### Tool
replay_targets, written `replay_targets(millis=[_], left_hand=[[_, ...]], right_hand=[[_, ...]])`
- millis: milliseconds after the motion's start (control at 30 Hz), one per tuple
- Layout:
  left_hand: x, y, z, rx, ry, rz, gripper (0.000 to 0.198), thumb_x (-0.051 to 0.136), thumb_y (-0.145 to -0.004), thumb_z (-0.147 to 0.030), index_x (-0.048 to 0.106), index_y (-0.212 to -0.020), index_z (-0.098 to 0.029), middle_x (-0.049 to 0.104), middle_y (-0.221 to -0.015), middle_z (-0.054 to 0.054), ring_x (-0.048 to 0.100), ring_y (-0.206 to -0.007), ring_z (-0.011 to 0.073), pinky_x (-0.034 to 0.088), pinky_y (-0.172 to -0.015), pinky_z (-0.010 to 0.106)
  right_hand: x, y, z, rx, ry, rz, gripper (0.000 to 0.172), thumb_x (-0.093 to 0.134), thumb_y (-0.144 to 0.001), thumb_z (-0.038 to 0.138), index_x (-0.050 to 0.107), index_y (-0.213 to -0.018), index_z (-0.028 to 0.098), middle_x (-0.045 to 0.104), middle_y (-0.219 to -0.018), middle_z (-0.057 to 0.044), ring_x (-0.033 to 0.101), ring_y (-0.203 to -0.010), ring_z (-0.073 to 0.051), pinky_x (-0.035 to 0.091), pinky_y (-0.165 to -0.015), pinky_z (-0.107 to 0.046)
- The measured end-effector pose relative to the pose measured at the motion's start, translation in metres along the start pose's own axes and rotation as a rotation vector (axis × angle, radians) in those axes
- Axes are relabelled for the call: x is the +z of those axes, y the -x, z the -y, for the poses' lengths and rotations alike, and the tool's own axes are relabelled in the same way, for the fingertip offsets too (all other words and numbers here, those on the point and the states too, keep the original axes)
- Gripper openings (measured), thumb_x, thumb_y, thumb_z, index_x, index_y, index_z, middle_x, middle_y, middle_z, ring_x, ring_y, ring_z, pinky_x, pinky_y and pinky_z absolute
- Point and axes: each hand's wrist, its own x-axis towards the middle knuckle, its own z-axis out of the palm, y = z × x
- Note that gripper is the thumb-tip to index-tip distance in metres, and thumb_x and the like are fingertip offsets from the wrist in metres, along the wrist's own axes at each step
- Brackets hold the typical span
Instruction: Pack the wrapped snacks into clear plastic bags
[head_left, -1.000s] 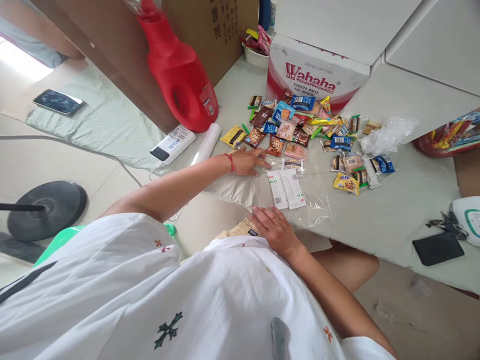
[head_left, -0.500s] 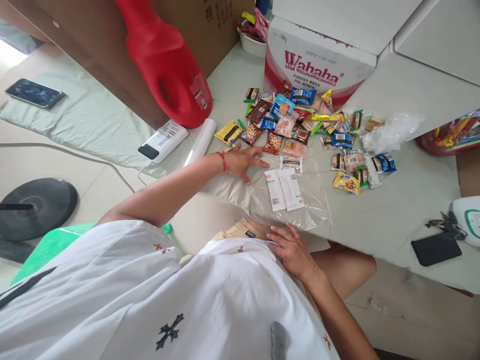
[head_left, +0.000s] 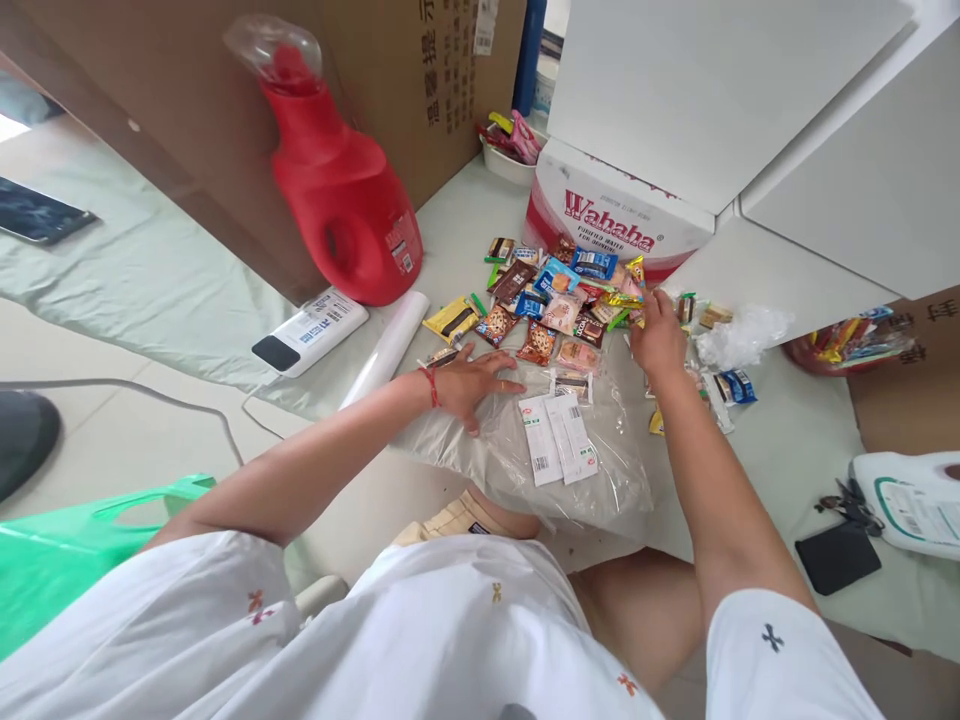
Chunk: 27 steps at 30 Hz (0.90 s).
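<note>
My left hand (head_left: 476,388) lies spread with its fingers apart on a clear plastic bag (head_left: 495,440) at the table's front edge. Two white packets (head_left: 559,438) lie side by side on the bag, with a small wrapped biscuit (head_left: 571,386) just behind them. Farther back is a pile of wrapped snacks (head_left: 559,312) in blue, brown, pink and yellow. My right hand (head_left: 660,338) is at the right side of this pile, its fingers bent down and close together beside a yellow wrapper (head_left: 636,272). What its fingertips hold is hidden.
Behind the pile stands a Wahaba-lettered water carton (head_left: 611,215). A red jug (head_left: 349,200), a white roll (head_left: 386,345) and a white device (head_left: 311,330) are at left. Crumpled clear plastic (head_left: 742,335), a snack bowl (head_left: 847,350), a black wallet (head_left: 838,557) and a white bottle (head_left: 911,500) are at right.
My right hand has risen from my lap and reached forward to the right side of the snack pile. My left hand stays spread on the bag. The view has tilted upward.
</note>
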Motion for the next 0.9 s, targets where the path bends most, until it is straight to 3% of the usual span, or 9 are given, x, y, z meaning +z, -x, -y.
replay_targets(millis=[67, 167, 233, 333, 400, 500, 600, 767, 900], left_hand=[[0.001, 0.0, 0.001, 0.008, 0.014, -0.007, 0.107, 0.085, -0.06, -0.048, 0.043, -0.158, -0.042, 0.024, -0.173, 0.013, 0.017, -0.159, 0.046, 0.011, -0.121, 0.075], [0.002, 0.0, 0.002, 0.021, 0.037, -0.017, 0.105, 0.085, -0.061, -0.047, 0.044, -0.157, -0.041, 0.026, -0.173, 0.012, 0.016, -0.16, 0.0462, 0.01, -0.121, 0.074], [0.003, 0.0, 0.003, 0.026, 0.044, -0.013, 0.105, 0.085, -0.061, -0.047, 0.044, -0.157, -0.041, 0.024, -0.174, 0.012, 0.016, -0.16, 0.0463, 0.008, -0.122, 0.074], [0.005, 0.0, 0.006, 0.042, 0.048, -0.003, 0.104, 0.084, -0.062, -0.047, 0.043, -0.158, -0.042, 0.019, -0.176, 0.011, 0.013, -0.161, 0.0448, 0.006, -0.122, 0.074], [0.006, 0.0, 0.008, 0.058, 0.053, -0.005, 0.107, 0.085, -0.062, -0.047, 0.04, -0.159, -0.042, 0.017, -0.176, 0.01, 0.01, -0.161, 0.0439, 0.005, -0.122, 0.074], [0.008, 0.0, 0.012, 0.082, 0.066, -0.001, 0.112, 0.086, -0.06, -0.047, 0.037, -0.16, -0.043, 0.015, -0.177, 0.008, 0.006, -0.161, 0.0449, 0.005, -0.122, 0.073], [0.008, 0.0, 0.014, 0.1, 0.065, 0.019, 0.112, 0.086, -0.06, -0.047, 0.036, -0.161, -0.043, 0.013, -0.178, 0.008, 0.004, -0.161, 0.0451, 0.005, -0.123, 0.073], [0.009, -0.001, 0.015, 0.102, 0.052, 0.006, 0.113, 0.086, -0.059, -0.046, 0.036, -0.161, -0.044, 0.015, -0.177, 0.008, 0.006, -0.162, 0.0442, 0.005, -0.123, 0.073], [0.009, -0.001, 0.013, 0.093, 0.05, -0.005, 0.114, 0.087, -0.057, -0.046, 0.036, -0.16, -0.046, 0.016, -0.177, 0.007, 0.007, -0.162, 0.0437, 0.006, -0.122, 0.073]], right_hand=[[0.009, -0.027, 0.002, 0.007, 0.062, 0.065, 0.062, 0.046, -0.097, 0.019, 0.045, -0.158, 0.011, 0.048, -0.157, -0.023, 0.056, -0.13, -0.033, 0.049, -0.1, -0.044], [0.008, -0.04, -0.003, 0.057, 0.154, 0.178, 0.047, 0.046, -0.098, 0.021, 0.06, -0.142, 0.011, 0.063, -0.134, -0.024, 0.061, -0.115, -0.033, 0.049, -0.092, -0.044], [0.001, -0.031, -0.01, 0.097, 0.157, 0.107, 0.041, 0.045, -0.099, 0.022, 0.066, -0.133, 0.012, 0.065, -0.128, -0.023, 0.062, -0.111, -0.032, 0.049, -0.089, -0.042], [-0.014, 0.007, -0.017, 0.15, 0.031, -0.133, 0.04, 0.05, -0.098, 0.035, 0.068, -0.128, 0.015, 0.064, -0.127, -0.02, 0.062, -0.107, -0.029, 0.049, -0.087, -0.041], [-0.023, 0.046, -0.013, 0.216, -0.143, -0.139, 0.042, 0.058, -0.094, 0.048, 0.071, -0.117, 0.015, 0.068, -0.112, -0.016, 0.062, -0.095, -0.026, 0.05, -0.082, -0.038], [-0.032, 0.112, 0.008, 0.326, -0.542, 0.155, 0.046, 0.062, -0.088, 0.061, 0.072, -0.1, 0.017, 0.067, -0.084, -0.006, 0.058, -0.072, -0.018, 0.047, -0.067, -0.031], [-0.034, 0.164, 0.043, 0.361, -0.76, 0.387, 0.048, 0.065, -0.085, 0.063, 0.071, -0.1, 0.018, 0.064, -0.076, -0.001, 0.053, -0.064, -0.015, 0.042, -0.061, -0.027], [-0.023, 0.196, 0.094, 0.225, -0.502, 0.469, 0.046, 0.061, -0.093, 0.054, 0.067, -0.123, 0.021, 0.068, -0.08, 0.0, 0.059, -0.065, -0.017, 0.043, -0.061, -0.027], [-0.008, 0.203, 0.118, 0.117, -0.169, 0.396, 0.069, 0.062, -0.095, 0.053, 0.046, -0.154, 0.019, 0.072, -0.105, -0.011, 0.07, -0.081, -0.026, 0.047, -0.06, -0.031]])
